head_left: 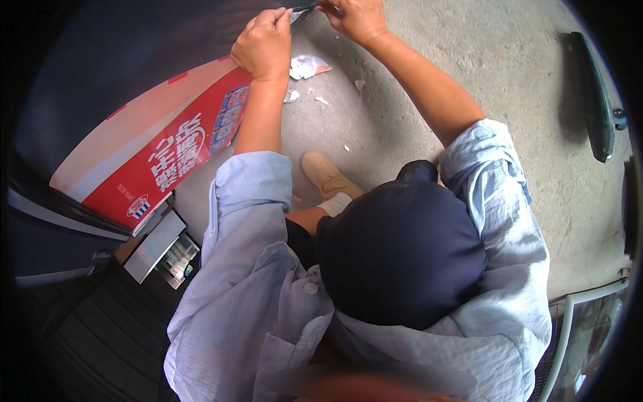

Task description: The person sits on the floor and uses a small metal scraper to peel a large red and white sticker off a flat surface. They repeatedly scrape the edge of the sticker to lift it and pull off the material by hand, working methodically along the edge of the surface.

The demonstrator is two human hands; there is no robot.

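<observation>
Near the top edge, my left hand (264, 45) is closed, with thumb and fingertips pinched on a thin dark strip (305, 8). The strip's other end is in my right hand (355, 21), whose fingers are also closed on it. A bit of something white shows under the strip beside my left fingertips. What the strip belongs to is cut off by the picture's edge. Below my left wrist, a red and cream printed panel (151, 157) lies along a large dark surface (154, 40). Torn white scraps (307, 66) are on the floor below my hands.
My dark-trousered knee (402, 248) is raised between my arms, above a tan shoe (328, 175) on the concrete floor (509, 67). At far right lies a long dark green object (595, 100). A glass-fronted, pale-framed case (589, 335) stands lower right.
</observation>
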